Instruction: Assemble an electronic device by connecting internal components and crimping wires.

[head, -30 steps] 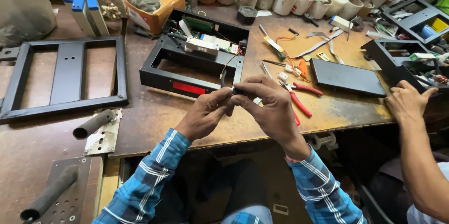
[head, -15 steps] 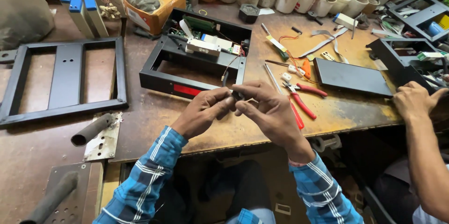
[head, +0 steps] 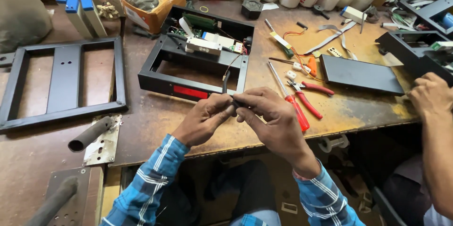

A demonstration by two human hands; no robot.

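Fingers (head: 225, 108) of both hands pinch thin black cable (head: 226, 83).

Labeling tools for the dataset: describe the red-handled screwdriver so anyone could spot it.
On the wooden workbench, look just right of the person's right hand. The red-handled screwdriver lies diagonally there, longer and straighter than the red pliers beside it, with a bare metal shaft.

black wire (head: 226, 83) end hidden between fingertips (head: 241, 104), co-worker's hand (head: 430, 94) cut off

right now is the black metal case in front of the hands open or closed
Open: the black metal case has no lid, and its green circuit board and wires show inside.
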